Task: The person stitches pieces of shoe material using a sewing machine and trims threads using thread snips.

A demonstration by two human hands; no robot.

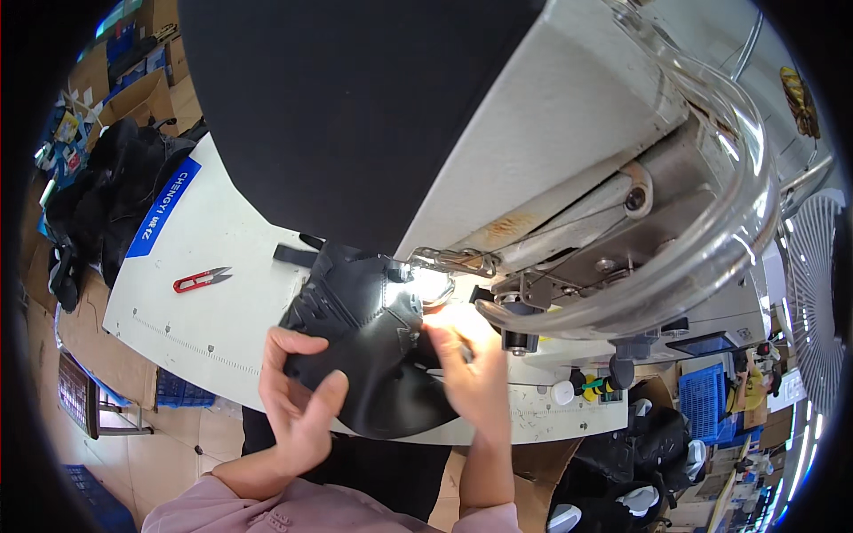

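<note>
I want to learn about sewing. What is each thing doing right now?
Black leather piece: bent, held under the machine's lit needle area.
Left hand: gripping the piece's edge.
Right hand: pressing the piece by the needle.
Red thread snips: lying untouched on the table.

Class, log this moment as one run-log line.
left hand grips black leather piece | right hand presses it beside sewing machine | red snips lie apart
</note>
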